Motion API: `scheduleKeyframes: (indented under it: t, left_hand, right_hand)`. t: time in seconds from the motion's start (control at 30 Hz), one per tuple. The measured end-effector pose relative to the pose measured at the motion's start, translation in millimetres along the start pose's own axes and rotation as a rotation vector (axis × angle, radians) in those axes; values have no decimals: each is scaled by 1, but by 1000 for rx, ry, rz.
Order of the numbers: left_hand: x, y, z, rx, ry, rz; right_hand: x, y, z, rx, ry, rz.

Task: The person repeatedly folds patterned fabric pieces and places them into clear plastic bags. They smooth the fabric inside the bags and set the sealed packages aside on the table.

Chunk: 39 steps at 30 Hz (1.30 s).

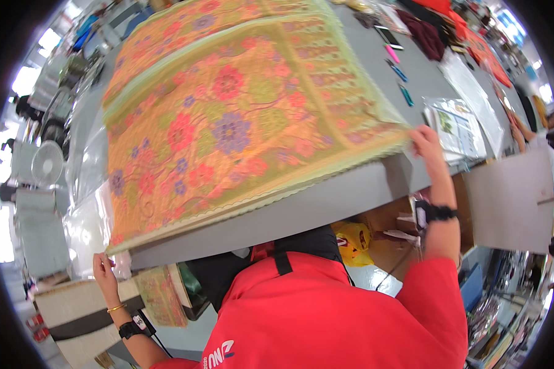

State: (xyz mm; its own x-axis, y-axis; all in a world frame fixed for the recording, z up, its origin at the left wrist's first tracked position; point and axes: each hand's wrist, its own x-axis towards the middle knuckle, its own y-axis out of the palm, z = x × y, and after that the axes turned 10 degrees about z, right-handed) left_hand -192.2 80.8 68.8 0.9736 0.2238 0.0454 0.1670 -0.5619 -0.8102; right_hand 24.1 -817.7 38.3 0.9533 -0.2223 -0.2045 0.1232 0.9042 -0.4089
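A large floral cloth [191,141], orange and yellow-green with pink and purple flowers, lies spread over a grey table. My left hand [104,270] pinches its near left corner at the table's edge. Its near right corner is gripped by my right hand [426,142], with the arm stretched out to the side. Between the two hands the scalloped near edge runs fairly taut, slanting up to the right, and a shadow under the right corner shows it raised off the table. Toward the far side, a pale green border crosses the cloth where layers overlap.
Right of the cloth, the grey table [375,67] bears a phone [389,38], a pink marker [392,54], thread snips [406,95] and plastic-wrapped packets [458,132]. Clear plastic [86,209] covers the left side, near a fan [47,162]. A yellow bag [353,241] sits under the table. Another person's hand shows at far right.
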Motion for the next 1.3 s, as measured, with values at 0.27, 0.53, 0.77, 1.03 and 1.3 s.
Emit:
scheduleKeyframes:
  t: [0.27, 0.53, 0.77, 1.03, 1.3]
  left_hand:
    - [-49, -47, -46, -145, -91, -34]
    - [-51, -68, -17, -639, -157, -330]
    - [86, -21, -2, -570, -42, -242]
    - [250, 71, 31, 64, -241, -197]
    - [261, 101, 4, 444, -296, -169]
  right_hand:
    - [-124, -49, 17, 343, 7, 42]
    - [-170, -84, 53, -722, -301, 122]
    - [-13, -107, 21, -55, -284, 90]
    - [159, 23, -5, -434, -237, 99]
    - [152, 57, 10, -1044, -244, -107]
